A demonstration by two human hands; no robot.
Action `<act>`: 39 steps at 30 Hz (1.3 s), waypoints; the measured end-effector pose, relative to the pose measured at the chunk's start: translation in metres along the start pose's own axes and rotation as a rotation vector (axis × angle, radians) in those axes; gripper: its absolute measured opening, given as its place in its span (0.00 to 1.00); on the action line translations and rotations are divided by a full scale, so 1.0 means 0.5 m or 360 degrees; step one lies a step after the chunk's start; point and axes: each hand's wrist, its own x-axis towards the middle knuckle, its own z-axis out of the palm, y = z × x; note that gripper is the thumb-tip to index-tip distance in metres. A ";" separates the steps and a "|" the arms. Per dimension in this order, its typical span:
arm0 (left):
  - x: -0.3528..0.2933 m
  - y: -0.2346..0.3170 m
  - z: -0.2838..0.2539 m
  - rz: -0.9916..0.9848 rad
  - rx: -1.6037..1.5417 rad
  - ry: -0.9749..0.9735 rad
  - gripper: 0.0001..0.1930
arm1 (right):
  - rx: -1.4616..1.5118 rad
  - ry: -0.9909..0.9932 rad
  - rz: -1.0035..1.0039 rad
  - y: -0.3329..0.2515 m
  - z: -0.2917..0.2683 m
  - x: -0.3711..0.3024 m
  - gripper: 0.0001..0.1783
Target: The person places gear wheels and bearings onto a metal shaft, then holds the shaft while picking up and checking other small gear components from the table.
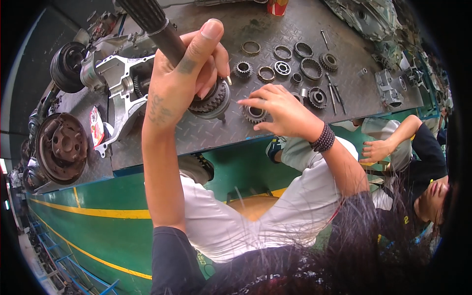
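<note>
Aslant, long axis toward upper left, splined shaft (168, 44); left fingers (221, 56) clasped round it; right fingers (268, 96) parted near a gear (254, 115).

I see an open lane on the bench (355, 96) between the rods (332, 93) and the casting (391, 89), with a small sleeve (363, 72) toward its far end. Bare bench also stretches beyond the rings (250, 52). Among the rings and gears (328, 62), only narrow gaps remain for fingertips. The left hand (189, 66), gripping the shaft (164, 42), blocks the way across from the housing (116, 66), and its forearm (163, 162) crosses over the near edge. The right hand (285, 112), spread low by the nearest gear (254, 115), partly closes off the near side.
</note>
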 end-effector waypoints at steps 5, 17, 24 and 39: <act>0.001 -0.006 -0.007 0.0016 -0.0007 -0.0029 0.31 | 0.1406 0.0050 0.0480 0.035 -0.022 0.016 0.39; 0.007 -0.008 -0.013 0.0013 -0.0151 -0.0091 0.31 | 0.1018 0.0595 0.0291 0.045 0.039 0.042 0.34; -0.004 -0.012 -0.005 0.0032 -0.0173 -0.0058 0.31 | 0.0102 0.0671 0.0062 0.005 0.096 0.063 0.34; 0.002 -0.007 -0.003 -0.0005 -0.0163 -0.0128 0.29 | -0.0323 0.0836 0.0079 0.122 0.038 0.117 0.28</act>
